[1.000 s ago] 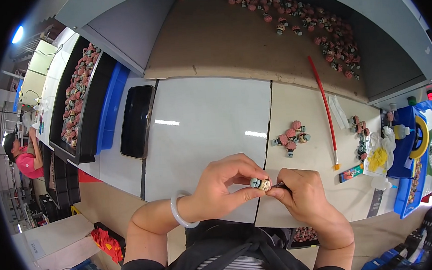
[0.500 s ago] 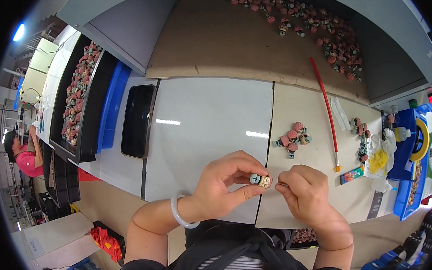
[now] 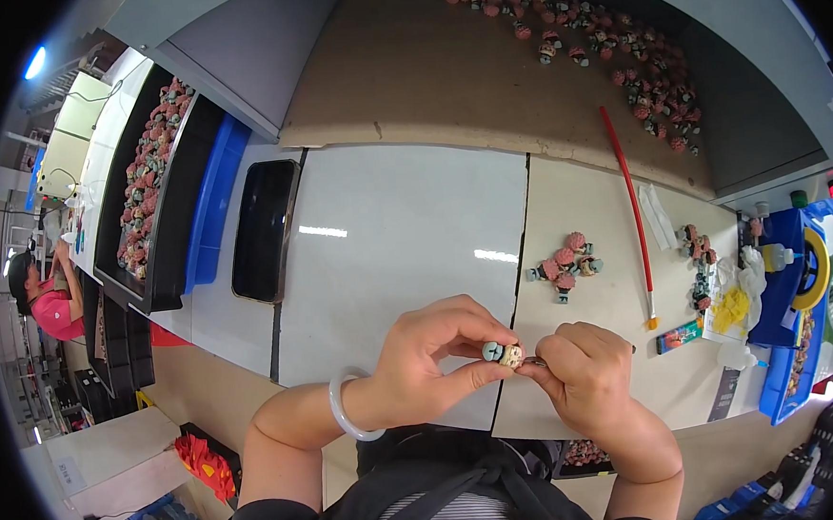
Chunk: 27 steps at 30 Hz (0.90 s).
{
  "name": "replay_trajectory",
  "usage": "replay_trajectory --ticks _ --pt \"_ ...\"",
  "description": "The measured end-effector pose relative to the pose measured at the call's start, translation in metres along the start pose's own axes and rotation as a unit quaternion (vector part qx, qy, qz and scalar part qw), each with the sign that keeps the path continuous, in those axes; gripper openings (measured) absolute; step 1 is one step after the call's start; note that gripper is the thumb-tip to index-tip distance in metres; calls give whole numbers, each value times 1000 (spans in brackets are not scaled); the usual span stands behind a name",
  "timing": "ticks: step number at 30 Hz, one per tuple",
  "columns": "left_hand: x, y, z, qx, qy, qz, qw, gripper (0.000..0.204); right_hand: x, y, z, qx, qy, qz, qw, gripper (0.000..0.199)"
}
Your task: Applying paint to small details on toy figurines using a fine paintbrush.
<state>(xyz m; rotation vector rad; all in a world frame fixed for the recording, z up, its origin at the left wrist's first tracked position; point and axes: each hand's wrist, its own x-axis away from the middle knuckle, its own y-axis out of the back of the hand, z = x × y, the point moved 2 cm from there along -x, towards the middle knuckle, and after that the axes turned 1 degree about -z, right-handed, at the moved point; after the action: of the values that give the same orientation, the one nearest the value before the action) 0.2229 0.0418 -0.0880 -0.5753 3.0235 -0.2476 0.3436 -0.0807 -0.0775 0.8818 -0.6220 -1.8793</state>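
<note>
Between the thumb and fingers of my left hand is a small figurine, lying sideways, with a pale teal end and a cream-coloured part. My right hand is closed in a pinch just to its right. A short dark tip of a thin tool pokes out of that pinch and meets the figurine, or nearly so; the fingers hide most of it, so its kind is unclear. A little group of pink-topped figurines lies on the table beyond my right hand.
A red-handled brush lies at right, near a small coloured box and a blue bin. At left are a black phone and a black tray full of figurines. More figurines lie in the brown-floored booth.
My right hand has shifted slightly left, bringing the thin tool's tip to the figurine. The left hand has hardly moved and keeps its hold.
</note>
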Motion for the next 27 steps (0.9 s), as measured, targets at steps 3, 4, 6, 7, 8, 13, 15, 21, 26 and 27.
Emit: replay_trajectory --ticks 3,4,6,7,8,13,15,21,26,27 --pt "0 0 0 15 2 0 1000 25 1 0 -2 -5 -6 10 1000 28" --pt "0 0 -1 2 -1 0 1000 25 1 -1 -2 -5 -6 10 1000 28" --pt "0 0 -2 -10 -4 -1 1000 24 1 -2 -1 -7 -19 1 1000 28" --pt "0 1 -3 -20 -6 1 1000 24 2 -2 -1 0 -16 1 1000 28" --pt "0 1 -3 -30 -9 3 999 24 1 -1 -1 0 -17 2 1000 28" --pt "0 1 -4 -45 -12 -1 999 24 0 1 1 14 -13 -2 1000 29" --pt "0 1 -5 -52 -23 0 998 24 0 0 0 23 -5 -5 1000 30" --pt "-1 1 -3 -61 -39 -18 997 25 0 0 1 40 8 -1 999 30" --pt "-1 1 -3 -71 -37 -17 997 24 0 0 0 34 12 3 999 30" --pt "-1 1 -3 -71 -36 -17 997 24 1 -1 0 28 6 5 1000 30"
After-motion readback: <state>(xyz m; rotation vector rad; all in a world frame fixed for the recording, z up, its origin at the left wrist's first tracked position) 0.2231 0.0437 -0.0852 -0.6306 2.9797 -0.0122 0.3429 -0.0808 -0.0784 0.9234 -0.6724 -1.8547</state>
